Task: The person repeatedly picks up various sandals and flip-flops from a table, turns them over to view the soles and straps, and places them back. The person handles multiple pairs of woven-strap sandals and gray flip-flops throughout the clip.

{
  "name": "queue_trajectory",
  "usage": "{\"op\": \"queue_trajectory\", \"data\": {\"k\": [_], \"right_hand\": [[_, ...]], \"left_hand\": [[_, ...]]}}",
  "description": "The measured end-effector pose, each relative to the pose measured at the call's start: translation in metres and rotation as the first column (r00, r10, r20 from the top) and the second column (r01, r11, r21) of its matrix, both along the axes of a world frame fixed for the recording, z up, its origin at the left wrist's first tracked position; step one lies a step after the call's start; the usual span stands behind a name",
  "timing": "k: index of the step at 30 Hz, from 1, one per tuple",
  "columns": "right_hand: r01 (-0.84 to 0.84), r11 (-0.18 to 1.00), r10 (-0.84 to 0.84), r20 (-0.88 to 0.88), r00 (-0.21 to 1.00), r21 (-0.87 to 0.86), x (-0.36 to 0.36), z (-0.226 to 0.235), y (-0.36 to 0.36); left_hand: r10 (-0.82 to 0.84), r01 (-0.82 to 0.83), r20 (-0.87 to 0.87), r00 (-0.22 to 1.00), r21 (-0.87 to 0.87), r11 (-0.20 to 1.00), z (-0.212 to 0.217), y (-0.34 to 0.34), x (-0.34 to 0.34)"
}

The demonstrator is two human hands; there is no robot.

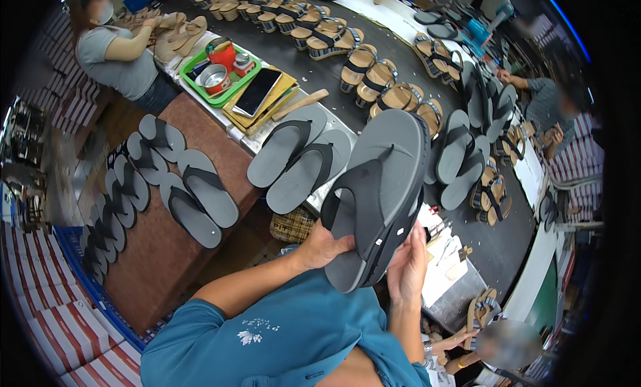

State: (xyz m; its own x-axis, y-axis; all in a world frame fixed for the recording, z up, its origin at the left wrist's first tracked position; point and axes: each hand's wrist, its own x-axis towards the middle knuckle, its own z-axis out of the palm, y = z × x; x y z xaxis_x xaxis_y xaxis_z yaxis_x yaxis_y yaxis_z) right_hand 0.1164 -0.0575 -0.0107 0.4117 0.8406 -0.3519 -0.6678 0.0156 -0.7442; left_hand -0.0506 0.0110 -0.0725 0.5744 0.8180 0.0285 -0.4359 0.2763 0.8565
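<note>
Up close before me is a pair of grey flip-flops (387, 150) with dark thong straps, stacked against each other and tilted toe up. My left hand (324, 248) grips their left edge, its thumb over the footbed near the heel. Around the opposite edge, my right hand (408, 263) holds the pair from the side, with some fingers hidden behind it. Small pale stickers show on the strap and sole edge. Just left of the held pair, two more grey flip-flops (304, 176) lie on the metal table edge.
Several grey flip-flops (193, 207) line a brown board (150, 273) at left. A green tray (193, 70) with cans stands by a black phone (259, 92) and a wooden-handled tool (300, 105). Strappy sandals (330, 40) fill the dark belt (280, 50). Co-workers stand around it.
</note>
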Motion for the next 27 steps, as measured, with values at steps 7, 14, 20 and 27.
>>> {"op": "queue_trajectory", "data": {"k": [7, 14, 20, 27], "right_hand": [[-0.189, 0.978, 0.207, 0.334, 0.919, -0.087, 0.005, -0.021, 0.038], [-0.274, 0.94, 0.255, 0.953, 0.163, -0.204, -0.008, -0.067, 0.116], [-0.364, 0.927, 0.038, 0.988, -0.148, -0.09, -0.03, -0.105, 0.205], [-0.392, 0.885, 0.302, 0.95, 0.077, -0.25, -0.01, -0.13, 0.202]], "left_hand": [[0.296, -0.341, -0.23, 0.927, -0.193, 0.92, -0.008, 0.007, 0.002], [0.668, -0.75, -0.353, 0.655, -0.201, 0.63, -0.066, 0.013, -0.036], [0.401, -0.607, -0.53, 0.747, -0.299, 0.737, -0.069, 0.028, -0.064], [0.166, -0.499, -0.695, 0.7, -0.309, 0.81, -0.089, 0.025, -0.097]]}}
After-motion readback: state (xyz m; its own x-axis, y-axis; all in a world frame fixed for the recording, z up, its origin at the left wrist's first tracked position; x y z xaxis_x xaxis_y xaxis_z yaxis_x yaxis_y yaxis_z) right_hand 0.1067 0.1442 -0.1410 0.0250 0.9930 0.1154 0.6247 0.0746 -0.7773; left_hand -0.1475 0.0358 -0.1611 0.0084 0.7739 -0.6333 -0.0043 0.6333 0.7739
